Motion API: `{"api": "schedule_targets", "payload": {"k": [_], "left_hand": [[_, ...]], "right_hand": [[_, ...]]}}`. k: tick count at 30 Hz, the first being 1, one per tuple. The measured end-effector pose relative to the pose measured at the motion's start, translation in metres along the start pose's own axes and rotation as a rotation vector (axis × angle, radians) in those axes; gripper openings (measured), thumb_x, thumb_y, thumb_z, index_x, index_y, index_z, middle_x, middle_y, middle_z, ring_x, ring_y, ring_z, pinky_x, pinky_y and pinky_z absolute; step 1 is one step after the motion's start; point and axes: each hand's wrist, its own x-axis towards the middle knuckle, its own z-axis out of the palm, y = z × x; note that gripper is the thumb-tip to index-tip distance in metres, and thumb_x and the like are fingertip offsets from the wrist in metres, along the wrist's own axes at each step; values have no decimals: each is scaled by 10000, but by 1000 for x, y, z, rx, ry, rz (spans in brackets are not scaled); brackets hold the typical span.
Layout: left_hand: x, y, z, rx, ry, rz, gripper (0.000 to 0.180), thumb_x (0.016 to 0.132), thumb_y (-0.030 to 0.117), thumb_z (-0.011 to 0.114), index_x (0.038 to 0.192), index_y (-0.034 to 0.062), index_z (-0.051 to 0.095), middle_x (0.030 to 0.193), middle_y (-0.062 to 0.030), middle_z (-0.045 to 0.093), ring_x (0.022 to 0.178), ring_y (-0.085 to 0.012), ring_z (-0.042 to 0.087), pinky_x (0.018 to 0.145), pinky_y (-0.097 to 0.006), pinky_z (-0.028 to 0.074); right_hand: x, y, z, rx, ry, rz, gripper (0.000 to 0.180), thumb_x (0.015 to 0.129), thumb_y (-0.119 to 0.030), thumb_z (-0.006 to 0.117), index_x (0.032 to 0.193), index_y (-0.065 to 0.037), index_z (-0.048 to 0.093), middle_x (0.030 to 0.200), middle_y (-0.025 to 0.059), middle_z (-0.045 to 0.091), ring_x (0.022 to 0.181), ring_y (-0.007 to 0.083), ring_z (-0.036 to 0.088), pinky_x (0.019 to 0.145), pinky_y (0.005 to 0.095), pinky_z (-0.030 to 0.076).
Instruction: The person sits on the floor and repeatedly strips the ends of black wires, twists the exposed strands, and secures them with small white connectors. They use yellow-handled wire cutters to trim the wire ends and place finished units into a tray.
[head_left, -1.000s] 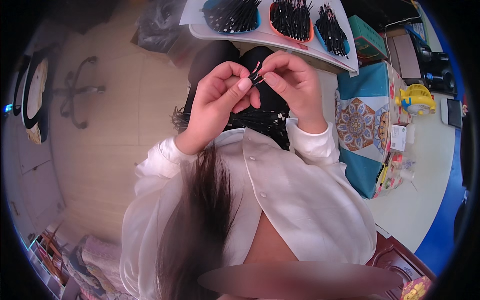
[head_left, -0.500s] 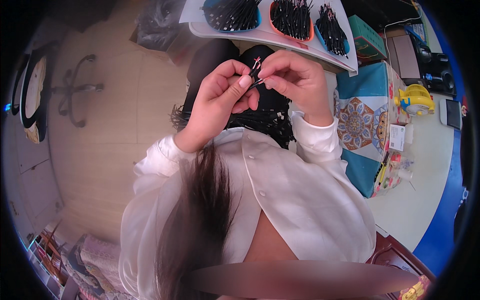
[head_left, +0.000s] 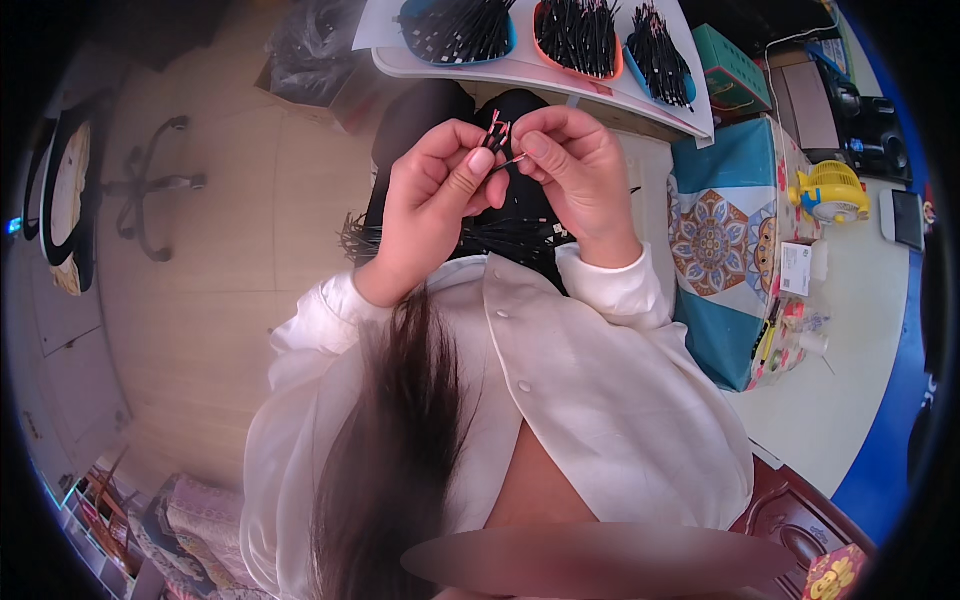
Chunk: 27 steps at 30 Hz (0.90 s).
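Above my lap, my left hand (head_left: 428, 185) is closed around a few thin black cables (head_left: 493, 138) with red-pink and white wire ends, which stick up past its thumb and forefinger. Close beside it on the right, my right hand (head_left: 582, 180) pinches the tip of one cable that slants out from the left hand. The exact contact at that tip is too small to make out. Across my lap, below both hands, lies a pile of similar black cables (head_left: 505, 238) with small light-coloured ends.
On the white table (head_left: 400, 62) ahead stand a blue tray (head_left: 512, 45), an orange tray (head_left: 592, 75) and another blue tray (head_left: 632, 63), each full of black cables. To the right are a patterned cloth-covered box (head_left: 725, 330), a yellow fan (head_left: 830, 190) and a phone (head_left: 905, 218).
My right hand has drawn in slightly to the left and turned, still pinching a wire tip. The cable ends in my left hand have shifted a little to the left.
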Motion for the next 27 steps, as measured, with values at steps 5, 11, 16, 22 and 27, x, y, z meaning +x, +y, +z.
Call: {"api": "schedule_targets", "payload": {"k": [5,11,16,22,27], "left_hand": [[-1,-1,3,-14,19,-36,127,1005,99,484,1011,-16,538,748,-36,595,601,-25,455,507,-157,320],[0,-2,2,20,-4,-17,119,1006,92,474,982,-8,534,729,-53,606,565,-22,426,491,-165,307],[-2,-1,0,-57,-15,-41,121,1004,102,474,965,5,534,696,-49,591,539,-27,395,482,-174,285],[0,-4,1,-240,-27,-12,121,1003,116,475,978,16,539,685,-22,551,541,-31,356,473,-183,239],[2,-6,0,-289,-15,3,109,999,106,483,990,15,541,699,-21,547,550,-30,360,474,-183,239]], "right_hand": [[3,-10,0,-233,-48,-63,169,857,-36,698,1011,24,662,934,66,678,774,89,612,686,205,498],[6,-14,-1,-292,-71,-21,161,859,-40,696,1002,25,660,926,60,681,816,105,633,751,226,515],[6,-1,-5,-13,-114,52,99,868,-52,675,938,-22,611,924,44,627,795,93,585,705,217,477],[5,23,0,437,-161,143,59,893,-43,630,912,-57,575,929,42,622,788,105,573,703,223,464],[1,27,6,413,-114,52,62,892,-33,626,914,-52,572,967,43,609,822,118,594,727,252,481]]}}
